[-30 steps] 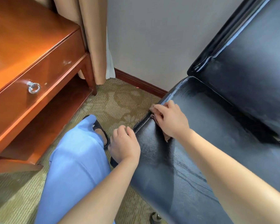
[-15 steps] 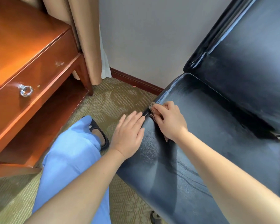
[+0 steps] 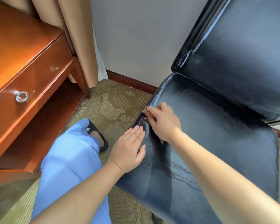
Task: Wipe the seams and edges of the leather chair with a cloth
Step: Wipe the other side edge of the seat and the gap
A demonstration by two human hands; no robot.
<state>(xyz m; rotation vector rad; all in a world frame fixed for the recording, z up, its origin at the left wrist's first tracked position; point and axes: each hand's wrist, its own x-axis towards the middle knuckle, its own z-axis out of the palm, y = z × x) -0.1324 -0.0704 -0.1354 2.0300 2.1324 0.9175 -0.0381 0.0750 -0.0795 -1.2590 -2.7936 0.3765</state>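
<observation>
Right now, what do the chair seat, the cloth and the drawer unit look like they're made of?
Chair seat: black leather or a leather-look cover, going by the glossy highlights, fine grain and piped edge seam; real or faux can't be told.
Cloth: soft, nubby fabric, mostly hidden under the right hand, so hard to say more.
Drawer unit: reddish-brown wood or veneer with a shiny varnish, and a metal ring pull.

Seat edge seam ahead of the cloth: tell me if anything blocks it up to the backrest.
Nothing visible does. The cloth under the right hand sits on the seam; the left hand rests behind it.
</observation>
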